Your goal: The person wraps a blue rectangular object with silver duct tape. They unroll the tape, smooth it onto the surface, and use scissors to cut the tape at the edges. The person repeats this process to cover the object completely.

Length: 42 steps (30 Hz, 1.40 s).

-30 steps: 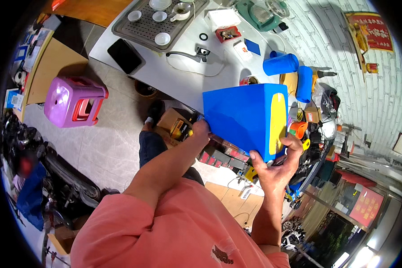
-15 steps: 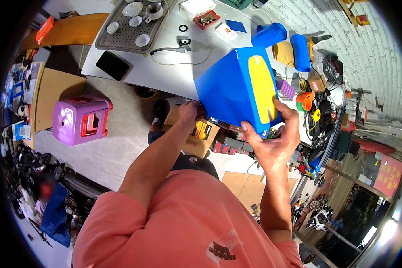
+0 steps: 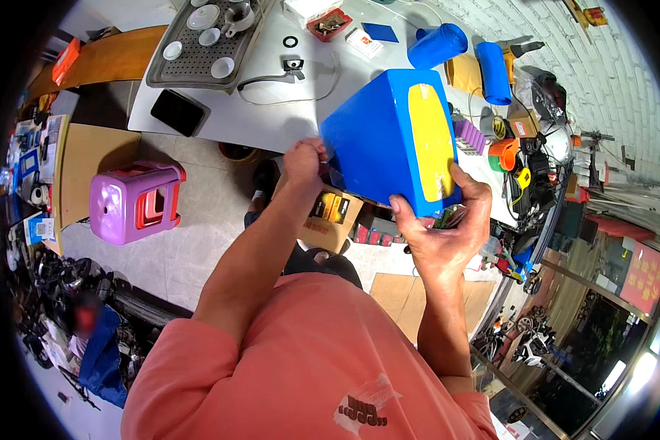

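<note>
A large box-shaped pack (image 3: 374, 139) in shiny blue film, with a yellow panel (image 3: 430, 143) on its right end, is held tilted at the table's near edge. My right hand (image 3: 447, 231) grips its near right corner, thumb on the near side and fingers bent round the end. At the pack's left end is my left hand (image 3: 303, 161), its fingers closed in a pinch beside the blue film. Whatever lies between those fingertips is too small to make out. The pack's underside is hidden.
On the white table (image 3: 271, 114) lie a black phone (image 3: 178, 112), a tea tray (image 3: 191, 77) with cups, a cabled device (image 3: 292, 70) and blue rolls (image 3: 438, 48). Below stand a purple stool (image 3: 117, 205) and an open carton (image 3: 326, 233). Tools crowd the right side.
My left hand has moved up and slightly left along the pack's end. The pack has turned a little in my right hand, which keeps its grip. The whole view has shifted slightly.
</note>
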Tool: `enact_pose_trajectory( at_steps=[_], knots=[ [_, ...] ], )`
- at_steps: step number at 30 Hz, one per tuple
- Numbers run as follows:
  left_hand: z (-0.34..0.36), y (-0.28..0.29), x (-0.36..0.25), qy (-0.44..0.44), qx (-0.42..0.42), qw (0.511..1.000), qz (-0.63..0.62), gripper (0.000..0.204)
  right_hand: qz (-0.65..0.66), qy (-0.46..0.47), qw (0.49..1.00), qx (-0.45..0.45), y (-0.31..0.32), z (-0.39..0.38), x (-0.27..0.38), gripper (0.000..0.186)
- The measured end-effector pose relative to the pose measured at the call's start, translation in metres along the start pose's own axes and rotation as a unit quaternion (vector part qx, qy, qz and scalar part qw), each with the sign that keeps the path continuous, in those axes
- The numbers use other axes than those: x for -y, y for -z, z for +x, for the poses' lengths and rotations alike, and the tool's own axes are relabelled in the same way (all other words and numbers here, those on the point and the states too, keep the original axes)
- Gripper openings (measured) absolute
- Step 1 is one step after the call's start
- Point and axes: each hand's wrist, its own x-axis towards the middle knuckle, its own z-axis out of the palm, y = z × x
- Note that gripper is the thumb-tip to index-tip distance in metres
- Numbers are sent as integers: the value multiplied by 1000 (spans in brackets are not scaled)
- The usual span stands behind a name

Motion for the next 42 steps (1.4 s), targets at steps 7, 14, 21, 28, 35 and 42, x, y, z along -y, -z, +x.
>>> enact_pose_trajectory(
  at_steps=[7, 14, 21, 28, 35, 42],
  knots=[
    [-4, 68, -79, -51, 29, 998, -30, 20, 4, -12, 1000, 18, 0, 1, 10, 93],
    [-27, 114, -51, -5, 68, 996, -65, 35, 28, -3, 1000, 3, -2, 3, 8, 93],
    [-96, 95, -57, -36, 220, 974, -49, 26, 25, -21, 999, -3, 15, 0, 10, 106],
    [-171, 81, -61, -25, 377, 923, 67, 13, 189, 22, 977, 97, 57, -47, 26, 29],
    [-225, 54, -57, -57, 461, 855, 231, 10, 324, -145, 912, 204, 35, -74, 35, 41],
    [-249, 42, -53, -63, 443, 853, 270, 12, 307, -168, 918, 187, 41, -94, 30, 46]
  ],
)
